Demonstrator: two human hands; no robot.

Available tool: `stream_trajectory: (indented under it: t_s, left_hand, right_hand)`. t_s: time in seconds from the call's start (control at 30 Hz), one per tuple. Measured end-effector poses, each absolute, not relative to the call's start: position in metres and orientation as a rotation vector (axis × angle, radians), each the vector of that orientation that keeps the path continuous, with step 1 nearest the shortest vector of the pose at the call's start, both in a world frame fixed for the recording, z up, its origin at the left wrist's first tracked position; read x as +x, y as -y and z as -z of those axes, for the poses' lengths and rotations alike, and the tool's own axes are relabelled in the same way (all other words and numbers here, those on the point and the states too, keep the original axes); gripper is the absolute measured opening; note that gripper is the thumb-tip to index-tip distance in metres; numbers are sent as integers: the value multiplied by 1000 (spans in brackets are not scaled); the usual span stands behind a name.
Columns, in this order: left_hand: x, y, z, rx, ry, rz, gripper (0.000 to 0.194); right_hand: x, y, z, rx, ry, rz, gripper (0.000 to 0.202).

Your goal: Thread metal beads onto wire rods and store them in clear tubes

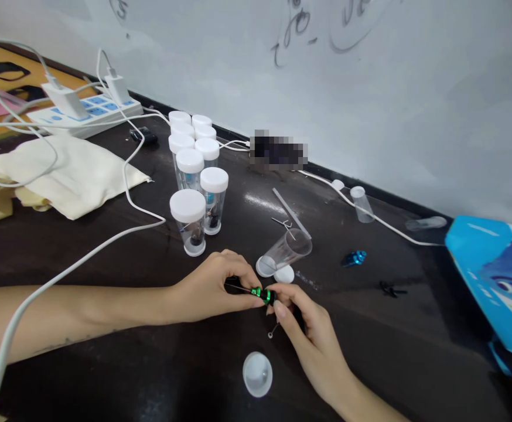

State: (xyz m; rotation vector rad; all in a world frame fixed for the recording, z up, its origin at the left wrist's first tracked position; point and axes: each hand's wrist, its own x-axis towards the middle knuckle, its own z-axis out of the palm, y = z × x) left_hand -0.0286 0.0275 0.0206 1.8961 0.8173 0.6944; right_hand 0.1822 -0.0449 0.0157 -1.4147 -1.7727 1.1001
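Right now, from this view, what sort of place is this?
Likely an office or classroom workspace, though I can't tell which: a large white board with black handwriting behind a dark glossy table, and a long white power strip with blue sockets.

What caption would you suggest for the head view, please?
Left hand and right hand hold a green-and-black cylindrical part near white-lidded clear containers on a dark table.

dark table [172,363] beneath cups [188,218] (white-lidded)

Green-and-black piece [263,295] partly hidden by the hands [210,288] [312,333], and a pixelated dark object [279,150], perhaps a phone
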Motion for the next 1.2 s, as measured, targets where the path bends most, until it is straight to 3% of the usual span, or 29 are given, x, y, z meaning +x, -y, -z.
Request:
stream_trajectory:
  t_s: [1.2]
  left_hand:
    - [-28, -29, -18, 1923, -797, -698, 6]
  right_hand:
    - [182, 44, -17, -1404, 1754, -1103, 18]
